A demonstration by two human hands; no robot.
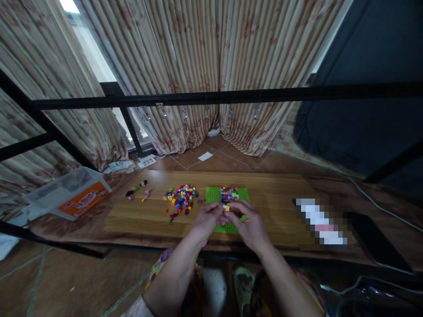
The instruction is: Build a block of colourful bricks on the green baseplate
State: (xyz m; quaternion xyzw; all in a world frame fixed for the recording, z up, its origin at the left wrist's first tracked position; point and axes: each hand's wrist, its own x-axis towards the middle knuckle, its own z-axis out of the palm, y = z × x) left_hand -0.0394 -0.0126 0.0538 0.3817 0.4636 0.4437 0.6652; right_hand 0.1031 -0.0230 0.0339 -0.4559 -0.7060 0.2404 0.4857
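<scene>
My left hand and right hand meet low in the middle of the frame, their fingers curled narrowly around a tiny yellow-and-white brick. I cannot tell which hand's fingers actually pinch it. Beneath them lies a green baseplate, with a patch of coloured bricks packed on its upper part. A loose heap of multicoloured bricks sits just left of the baseplate, and a smaller scatter of bricks lies farther left on the wooden tabletop.

A piece this small could spring from my fingertips under uneven pressure, then bounce off the tabletop onto the tiled floor. My hands hide part of the baseplate, so a brick could seat one stud off unnoticed. A careless sweep of my wrist could also scatter the heap.
</scene>
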